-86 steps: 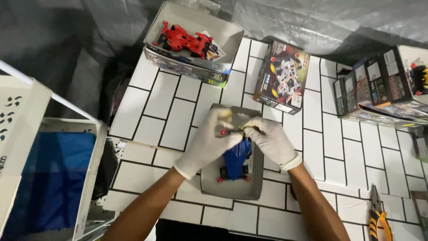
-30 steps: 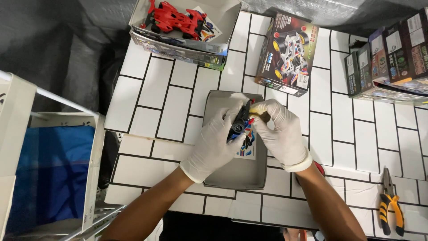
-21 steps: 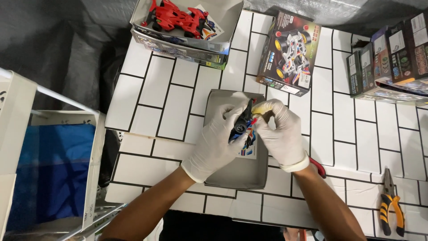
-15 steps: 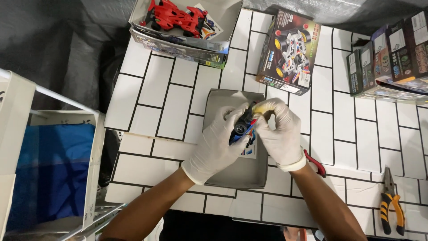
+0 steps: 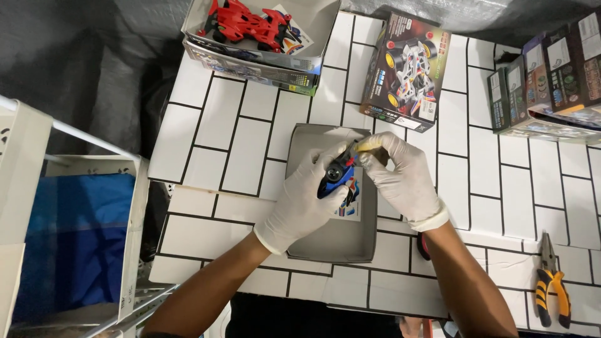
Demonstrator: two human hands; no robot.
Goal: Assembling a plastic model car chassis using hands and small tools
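Both hands wear white gloves and work over a shallow grey box tray [image 5: 332,241] on the white tiled tabletop. My left hand [image 5: 303,200] grips a small blue toy car [image 5: 335,177], held tilted above the tray. My right hand [image 5: 404,178] pinches a small yellow-handled tool [image 5: 366,145] whose tip touches the top end of the car. A sticker sheet [image 5: 349,203] lies in the tray under the car, partly hidden by my fingers.
An open box holding a red toy car [image 5: 241,19] sits at the top. A boxed car kit [image 5: 404,72] lies beside it, more kit boxes [image 5: 551,78] at the right. Orange-and-black pliers [image 5: 551,291] lie at lower right. A white bin with blue contents [image 5: 69,238] stands left.
The blue car was lying in the tray; my left hand has since lifted and tilted it. My right hand now holds the yellow tool against it. Over the last second little has moved.
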